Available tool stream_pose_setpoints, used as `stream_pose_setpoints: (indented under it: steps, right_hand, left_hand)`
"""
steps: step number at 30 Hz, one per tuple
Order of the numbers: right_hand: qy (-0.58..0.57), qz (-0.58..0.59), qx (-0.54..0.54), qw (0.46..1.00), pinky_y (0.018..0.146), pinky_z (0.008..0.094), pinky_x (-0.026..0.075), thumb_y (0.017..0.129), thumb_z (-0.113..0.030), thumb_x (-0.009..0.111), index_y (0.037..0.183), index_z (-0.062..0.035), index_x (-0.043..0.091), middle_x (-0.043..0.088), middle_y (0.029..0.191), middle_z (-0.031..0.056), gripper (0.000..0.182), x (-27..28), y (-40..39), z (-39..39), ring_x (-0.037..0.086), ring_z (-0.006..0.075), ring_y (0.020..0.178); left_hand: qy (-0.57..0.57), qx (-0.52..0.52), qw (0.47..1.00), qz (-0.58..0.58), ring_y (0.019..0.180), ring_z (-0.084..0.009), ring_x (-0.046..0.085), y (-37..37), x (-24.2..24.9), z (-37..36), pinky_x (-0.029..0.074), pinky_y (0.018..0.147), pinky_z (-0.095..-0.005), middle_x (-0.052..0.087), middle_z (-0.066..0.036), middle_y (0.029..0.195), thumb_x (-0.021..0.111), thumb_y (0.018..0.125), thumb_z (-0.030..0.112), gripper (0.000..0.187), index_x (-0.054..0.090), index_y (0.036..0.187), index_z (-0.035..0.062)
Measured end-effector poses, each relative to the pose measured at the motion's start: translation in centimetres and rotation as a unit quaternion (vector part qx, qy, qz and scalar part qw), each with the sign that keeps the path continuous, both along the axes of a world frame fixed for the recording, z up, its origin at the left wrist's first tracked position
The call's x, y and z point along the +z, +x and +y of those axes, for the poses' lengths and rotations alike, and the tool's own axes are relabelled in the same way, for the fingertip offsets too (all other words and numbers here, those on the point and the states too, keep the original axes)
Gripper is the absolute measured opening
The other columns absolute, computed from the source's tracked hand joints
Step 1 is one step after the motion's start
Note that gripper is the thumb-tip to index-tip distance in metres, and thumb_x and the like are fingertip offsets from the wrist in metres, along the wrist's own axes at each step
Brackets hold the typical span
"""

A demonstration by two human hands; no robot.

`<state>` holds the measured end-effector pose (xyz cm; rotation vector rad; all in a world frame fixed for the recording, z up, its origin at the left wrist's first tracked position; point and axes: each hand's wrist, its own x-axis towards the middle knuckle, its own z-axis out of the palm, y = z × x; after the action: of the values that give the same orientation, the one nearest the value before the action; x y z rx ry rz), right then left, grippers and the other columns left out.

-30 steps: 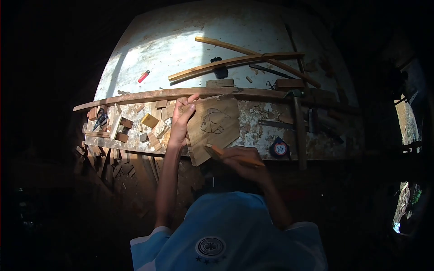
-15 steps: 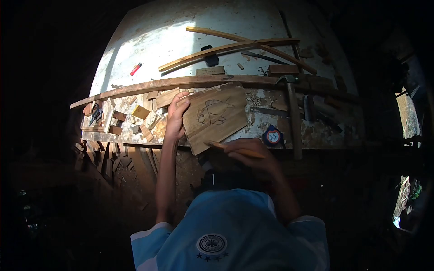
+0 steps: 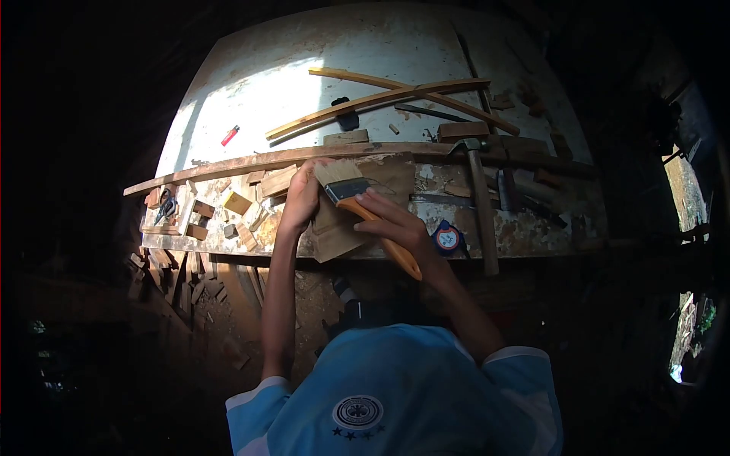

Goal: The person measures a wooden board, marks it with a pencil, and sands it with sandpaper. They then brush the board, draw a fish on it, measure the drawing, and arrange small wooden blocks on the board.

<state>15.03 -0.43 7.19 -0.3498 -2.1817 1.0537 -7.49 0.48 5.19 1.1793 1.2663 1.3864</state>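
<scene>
My left hand (image 3: 302, 199) is closed on the left edge of a flat wooden board (image 3: 334, 234), which it holds tilted over the front of the bench. In my right hand (image 3: 401, 228) is a wide paintbrush (image 3: 348, 191) with an orange handle, a dark band and pale bristles. The bristles lie over the board's upper left part, close to my left fingers. Most of the fish drawing on the board is hidden behind the brush and my right hand; only a few lines show.
Right of the board lie a tape measure (image 3: 449, 239) and a hammer (image 3: 480, 205). A long wooden strip (image 3: 228, 164) crosses the bench. Wood offcuts (image 3: 237, 202) and scissors (image 3: 166, 207) are at left. Crossed sticks (image 3: 365, 102) and a red lighter (image 3: 230, 136) lie farther back.
My right hand has brought the paintbrush up from the board's lower edge to its upper left, now covering much of the fish drawing. My left hand keeps its hold on the board.
</scene>
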Motion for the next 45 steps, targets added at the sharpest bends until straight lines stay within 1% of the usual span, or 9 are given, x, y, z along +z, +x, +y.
stream_pose_setpoints:
  steps: [6, 10, 16, 20, 26, 32, 36, 41, 45]
  right_hand:
    - [-0.152, -0.243, 0.228, 0.93, 0.102, 0.0335, 0.036, 0.08, -0.007, 0.052, 0.099, -0.0074, 0.062, 0.054, 0.123, 0.0122, 0.022, -1.9, 1.4, 0.4, 0.046, 0.0278, 0.121]
    - [0.011, 0.064, -0.127, 0.99, 0.101, 0.0347, 0.038, 0.079, -0.004, 0.052, 0.098, -0.0072, 0.065, 0.053, 0.125, 0.0112, 0.023, -1.8, 0.9, 2.4, 0.048, 0.0282, 0.119]
    - [-0.141, -0.143, 0.223, 0.954, 0.097, 0.0355, 0.043, 0.074, 0.0, 0.064, 0.094, -0.0065, 0.065, 0.058, 0.12, 0.0092, 0.021, -2.7, 2.2, 4.5, 0.053, 0.0273, 0.113]
    - [0.026, 0.061, -0.15, 0.986, 0.096, 0.0364, 0.044, 0.078, -0.001, 0.061, 0.093, -0.0087, 0.066, 0.058, 0.119, 0.0101, 0.017, -1.9, 2.8, 7.7, 0.053, 0.0267, 0.113]
    - [-0.145, -0.093, 0.149, 0.974, 0.083, 0.0301, 0.046, 0.074, -0.011, 0.065, 0.086, -0.0081, 0.068, 0.068, 0.09, 0.0049, 0.013, -6.7, 4.4, 8.4, 0.063, 0.0155, 0.089]
    - [-0.011, 0.031, -0.15, 0.988, 0.087, 0.0329, 0.045, 0.078, -0.01, 0.065, 0.092, -0.0077, 0.067, 0.064, 0.108, 0.0071, 0.014, -6.2, 5.2, 10.8, 0.061, 0.0196, 0.098]
    - [-0.166, -0.158, 0.12, 0.966, 0.085, 0.0323, 0.045, 0.076, -0.011, 0.065, 0.088, -0.0064, 0.068, 0.067, 0.094, 0.0057, 0.012, -7.9, 6.8, 9.7, 0.061, 0.0173, 0.095]
    - [-0.31, -0.05, -0.073, 0.947, 0.091, 0.0273, 0.044, 0.076, -0.004, 0.064, 0.091, -0.0064, 0.067, 0.064, 0.106, 0.011, 0.015, -5.6, 7.8, 9.4, 0.056, 0.0185, 0.107]
    - [-0.156, -0.034, -0.096, 0.982, 0.086, 0.028, 0.045, 0.078, -0.005, 0.062, 0.095, -0.0059, 0.066, 0.065, 0.102, 0.0088, 0.017, -7.0, 5.6, 8.9, 0.06, 0.0176, 0.099]
  left_hand:
    - [-0.031, -0.002, 0.995, -0.093, 0.1, -0.0128, 0.053, -1.3, -1.3, -0.1, 0.043, 0.087, -0.0265, 0.059, -0.01, 0.113, 0.048, 0.094, 0.025, 0.026, 0.053, 0.105, 0.0021]
    - [-0.033, -0.011, 0.995, -0.089, 0.096, -0.0112, 0.054, -0.8, -0.7, -0.3, 0.044, 0.085, -0.0244, 0.06, -0.008, 0.107, 0.056, 0.09, 0.016, 0.019, 0.054, 0.103, 0.0036]
    - [-0.052, 0.059, 0.994, -0.078, 0.09, -0.0117, 0.057, -1.2, -1.0, -0.3, 0.049, 0.079, -0.0251, 0.061, -0.006, 0.099, 0.061, 0.083, 0.004, 0.021, 0.054, 0.103, 0.0031]
    - [-0.045, 0.065, 0.994, -0.08, 0.084, -0.0114, 0.059, -1.2, -1.5, -1.0, 0.05, 0.074, -0.0237, 0.061, -0.007, 0.097, 0.062, 0.082, 0.003, 0.02, 0.054, 0.101, 0.0026]
    - [-0.065, 0.114, 0.988, -0.075, 0.083, -0.0093, 0.057, -3.1, -3.9, -0.9, 0.046, 0.075, -0.022, 0.06, -0.006, 0.093, 0.063, 0.083, 0.006, 0.024, 0.053, 0.104, 0.0025]
    - [-0.067, 0.138, 0.983, -0.099, 0.085, -0.0099, 0.055, -3.8, -5.6, -2.3, 0.044, 0.079, -0.0228, 0.06, -0.005, 0.092, 0.063, 0.083, 0.007, 0.023, 0.053, 0.103, 0.0014]
    - [-0.066, 0.181, 0.972, -0.133, 0.087, -0.0107, 0.055, -4.1, -6.8, -2.4, 0.043, 0.081, -0.0236, 0.06, -0.006, 0.092, 0.061, 0.085, 0.006, 0.019, 0.053, 0.102, 0.0013]
    - [-0.044, 0.175, 0.975, -0.133, 0.085, -0.0087, 0.054, -4.6, -8.4, -3.2, 0.043, 0.079, -0.0229, 0.06, -0.003, 0.091, 0.058, 0.088, 0.013, 0.013, 0.054, 0.097, 0.0032]
    - [-0.024, 0.156, 0.982, -0.1, 0.089, -0.0102, 0.055, -4.3, -7.6, -3.1, 0.042, 0.083, -0.0242, 0.062, -0.007, 0.095, 0.057, 0.09, 0.014, 0.013, 0.054, 0.095, 0.0033]
